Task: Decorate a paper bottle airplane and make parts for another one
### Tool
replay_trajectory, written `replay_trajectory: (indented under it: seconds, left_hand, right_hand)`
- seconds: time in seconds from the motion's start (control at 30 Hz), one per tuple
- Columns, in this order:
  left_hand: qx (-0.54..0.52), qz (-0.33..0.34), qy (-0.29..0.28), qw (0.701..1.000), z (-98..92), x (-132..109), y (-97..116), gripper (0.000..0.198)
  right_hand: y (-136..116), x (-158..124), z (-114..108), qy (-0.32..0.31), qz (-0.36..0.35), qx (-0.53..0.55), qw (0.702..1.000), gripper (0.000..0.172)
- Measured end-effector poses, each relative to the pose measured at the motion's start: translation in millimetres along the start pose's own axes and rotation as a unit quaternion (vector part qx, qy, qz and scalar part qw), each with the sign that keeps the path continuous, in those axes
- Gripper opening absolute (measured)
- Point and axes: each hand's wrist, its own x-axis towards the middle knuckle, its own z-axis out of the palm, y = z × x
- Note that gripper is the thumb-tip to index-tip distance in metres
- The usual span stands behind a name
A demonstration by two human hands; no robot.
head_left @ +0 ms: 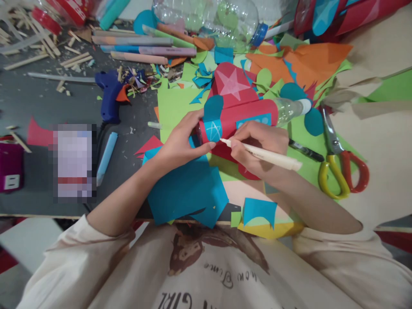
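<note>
A red paper-covered bottle craft point(244, 112) with a pink star, blue patches and a clear bottle neck lies across green paper in the middle of the table. My left hand point(182, 143) grips its left end, fingers curled around the blue patch that bears a white drawn star. My right hand point(257, 143) is closed on a white marker point(267, 156), its tip touching the craft just beside that patch.
Scissors with yellow and red handles point(341, 165) lie to the right, a black pen point(305, 150) beside them. A blue glue gun point(109, 96), several markers point(141, 49), a clear plastic bottle point(209, 19) and paper scraps crowd the back. Blue paper sheets point(186, 191) overhang the near table edge.
</note>
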Motion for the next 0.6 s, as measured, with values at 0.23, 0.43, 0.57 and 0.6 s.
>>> replay_trajectory:
  seconds: [0.23,0.43,0.57,0.6]
  left_hand:
    - [0.019,-0.012,-0.004,1.000,0.3,-0.9,-1.1,0.062]
    - [-0.004,-0.009,-0.003,1.000,-0.1,0.2,1.5,0.055]
    - [-0.012,-0.011,-0.003,1.000,0.1,0.7,1.8,0.054]
    - [-0.014,-0.011,-0.003,1.000,0.2,0.7,1.4,0.054]
  right_hand:
    - [-0.3,-2.7,-2.0,0.021,0.084,0.063,0.994,0.022]
    - [-6.3,-0.2,-3.3,-0.062,0.069,0.053,0.994,0.003]
    - [-7.3,1.6,-3.8,-0.066,0.059,0.049,0.995,0.005]
    - [-7.3,1.9,-3.8,-0.068,0.060,0.047,0.995,0.005]
